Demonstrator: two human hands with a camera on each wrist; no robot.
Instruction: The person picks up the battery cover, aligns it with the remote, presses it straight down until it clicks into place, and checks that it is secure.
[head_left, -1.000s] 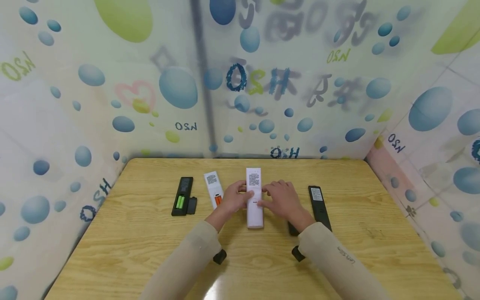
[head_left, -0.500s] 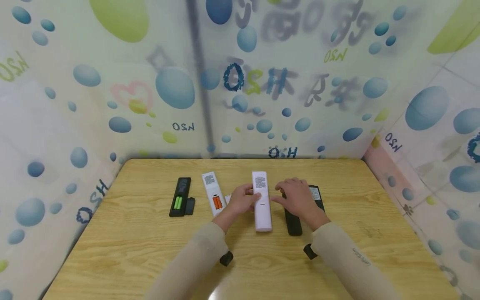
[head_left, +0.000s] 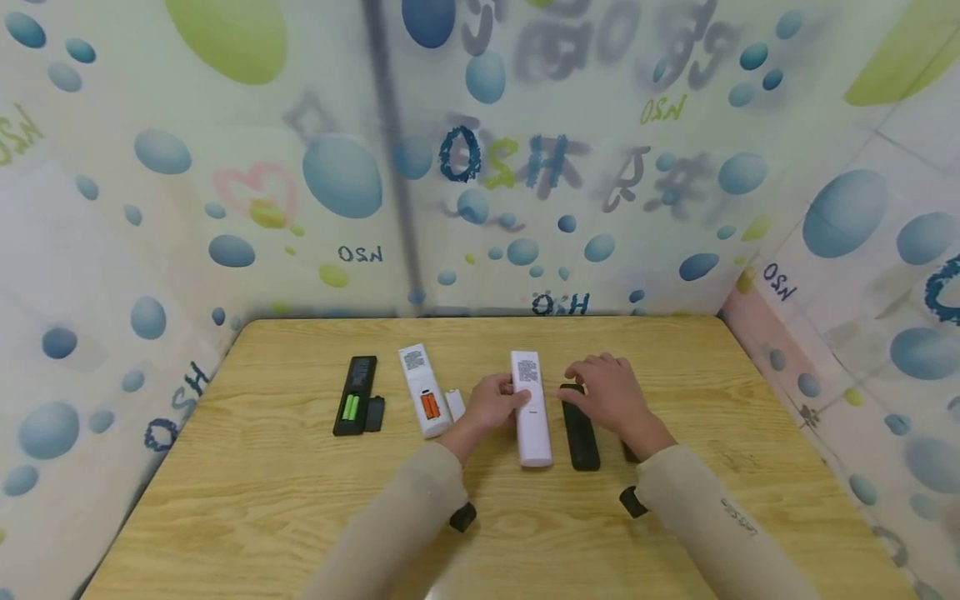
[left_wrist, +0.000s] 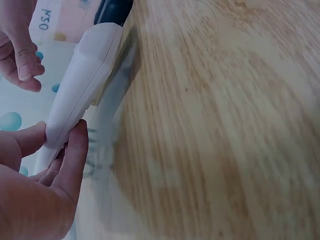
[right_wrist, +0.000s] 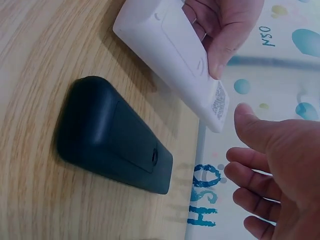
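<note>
In the head view, my left hand [head_left: 493, 403] pinches a white remote control [head_left: 535, 437] at its left side, back face up with a printed label at the far end. The left wrist view shows the thumb on one face of that white remote [left_wrist: 82, 75] and fingers beneath, its body tilted above the table. My right hand [head_left: 613, 396] hovers with relaxed, spread fingers over the far end of a black remote [head_left: 582, 437]. In the right wrist view, the black remote [right_wrist: 112, 135] lies back up with its battery cover on; the right hand's fingers [right_wrist: 257, 185] hold nothing.
To the left lie a black remote [head_left: 358, 372] with green batteries showing, its loose cover [head_left: 375, 414], a white remote [head_left: 417, 371] with orange batteries, and its white cover [head_left: 455, 404]. Another black remote [head_left: 630, 453] is mostly hidden under the right wrist.
My right hand has let go of the white remote and moved right, over the black remote. My left hand has shifted the white remote slightly right, uncovering the white battery cover.
</note>
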